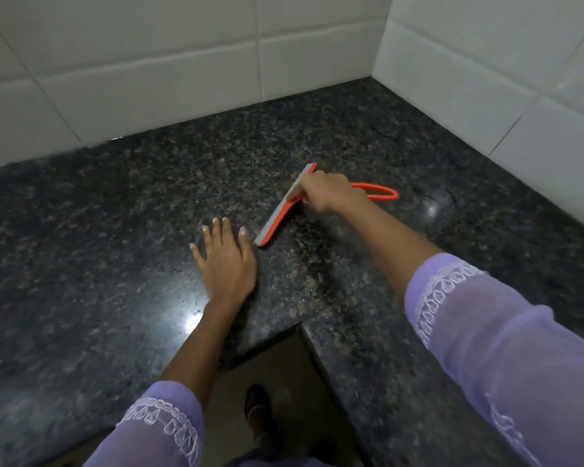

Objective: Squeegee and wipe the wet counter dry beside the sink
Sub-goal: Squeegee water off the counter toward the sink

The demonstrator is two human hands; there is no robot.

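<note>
Right hand (327, 193) grips orange plastic squeegee (285, 210) on dark speckled stone tabletop (115, 214); left hand (225, 261) flat, fingers spread.

Bare dark counter (98, 230) all around you, tiled walls (149, 62) block the back and right, your flat left hand (225, 261) sits just beside the squeegee (277, 217) blade's near end.

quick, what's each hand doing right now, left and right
Left hand: open, flat on the granite counter, holding nothing.
Right hand: closed on the orange squeegee, blade on the counter.
</note>
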